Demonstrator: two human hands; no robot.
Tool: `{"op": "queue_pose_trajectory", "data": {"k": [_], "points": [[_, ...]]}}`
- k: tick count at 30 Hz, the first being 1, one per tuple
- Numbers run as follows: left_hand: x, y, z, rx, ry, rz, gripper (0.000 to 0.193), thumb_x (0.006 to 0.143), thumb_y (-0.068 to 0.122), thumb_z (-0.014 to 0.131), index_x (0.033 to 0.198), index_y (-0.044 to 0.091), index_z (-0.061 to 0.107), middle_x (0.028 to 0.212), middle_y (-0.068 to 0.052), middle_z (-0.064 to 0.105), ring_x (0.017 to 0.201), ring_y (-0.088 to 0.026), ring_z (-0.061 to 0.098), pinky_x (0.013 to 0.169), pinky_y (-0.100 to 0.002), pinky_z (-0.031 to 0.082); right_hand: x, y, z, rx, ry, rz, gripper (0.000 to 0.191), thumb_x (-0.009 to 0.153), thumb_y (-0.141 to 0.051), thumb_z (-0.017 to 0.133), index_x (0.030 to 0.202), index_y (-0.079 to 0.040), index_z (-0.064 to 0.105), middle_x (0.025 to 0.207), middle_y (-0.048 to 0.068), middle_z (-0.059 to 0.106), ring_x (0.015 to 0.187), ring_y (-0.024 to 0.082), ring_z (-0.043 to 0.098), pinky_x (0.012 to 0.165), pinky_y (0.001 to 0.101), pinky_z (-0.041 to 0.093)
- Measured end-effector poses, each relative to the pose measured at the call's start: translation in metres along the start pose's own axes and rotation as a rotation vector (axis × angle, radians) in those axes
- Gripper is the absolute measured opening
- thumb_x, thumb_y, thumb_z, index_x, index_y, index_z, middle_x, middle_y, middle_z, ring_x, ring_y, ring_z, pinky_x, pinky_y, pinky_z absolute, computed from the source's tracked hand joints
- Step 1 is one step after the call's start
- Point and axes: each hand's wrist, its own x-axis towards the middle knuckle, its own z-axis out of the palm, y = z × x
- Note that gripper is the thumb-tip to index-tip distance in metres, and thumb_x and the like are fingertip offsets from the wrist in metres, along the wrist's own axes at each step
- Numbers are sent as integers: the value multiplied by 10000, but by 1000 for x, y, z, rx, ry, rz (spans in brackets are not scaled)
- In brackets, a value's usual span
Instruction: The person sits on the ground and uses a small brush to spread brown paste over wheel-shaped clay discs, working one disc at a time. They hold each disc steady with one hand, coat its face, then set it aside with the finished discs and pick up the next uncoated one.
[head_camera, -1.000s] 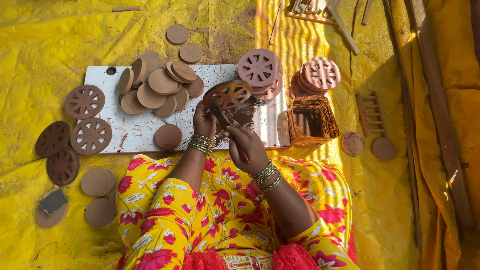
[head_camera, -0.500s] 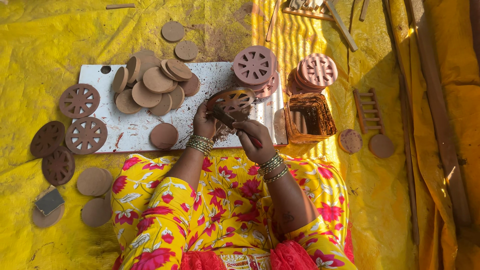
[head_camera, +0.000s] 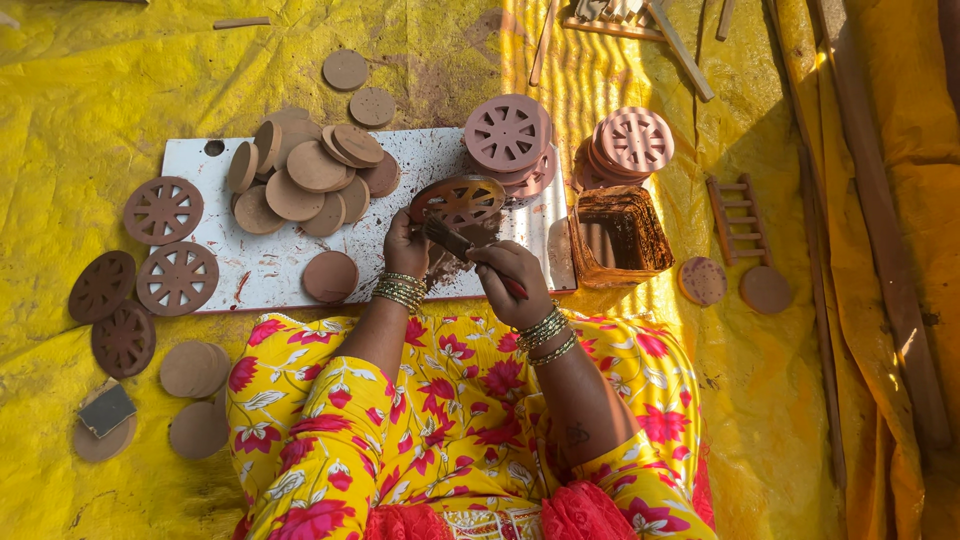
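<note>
My left hand (head_camera: 405, 243) holds a round spoked wheel cut-out (head_camera: 458, 199) tilted up over the white board (head_camera: 270, 275). My right hand (head_camera: 510, 275) grips a paintbrush (head_camera: 452, 240) whose bristles touch the wheel's brown-painted face. Both wrists carry several gold bangles. A small square tub of brown paint (head_camera: 620, 235) stands just right of my right hand. A heap of plain round discs (head_camera: 310, 180) lies on the board to the left, with one painted disc (head_camera: 330, 275) near my left wrist.
Painted spoked wheels (head_camera: 165, 245) dry on and beside the board's left end. Two stacks of pinkish wheels (head_camera: 560, 145) sit behind the paint tub. Loose discs (head_camera: 195, 370), a small ladder piece (head_camera: 735, 215) and wooden slats (head_camera: 860, 230) lie on the yellow tarpaulin (head_camera: 80, 100).
The view has shifted slightly. My right hand has moved the brush a little across the wheel; the left hand keeps the wheel in the same place.
</note>
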Motion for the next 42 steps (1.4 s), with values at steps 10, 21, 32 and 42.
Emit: {"op": "queue_pose_trajectory", "data": {"k": [10,21,32,42], "points": [[-3,9,5,496,-97,251,284,888,-65,681,1150,45,685,1064,-115,674,982,-272,690,857,-353,564,-4,17,4,-47,77,-12,214,912,-46,598,1087,-2,712,955,166,706,867,293,713,786,373,562],[-5,1,9,446,-67,109,324,888,-55,681,1193,54,684,1115,-120,670,1009,-268,706,862,-340,563,-7,55,0,155,66,197,230,926,-79,580,1066,17,735,907,129,723,823,196,715,762,322,563],[-7,6,14,470,-54,38,331,894,-69,650,1205,40,681,1071,-119,673,918,-204,702,799,-326,558,-5,44,7,59,61,148,231,930,-75,586,1095,3,728,896,133,731,829,219,733,766,336,572],[-3,9,17,273,40,-9,372,955,13,651,1325,45,625,1112,-107,718,912,-173,672,769,-313,555,-8,41,1,-24,120,88,223,965,-81,603,1140,-9,720,949,139,737,867,232,735,784,333,566]]}}
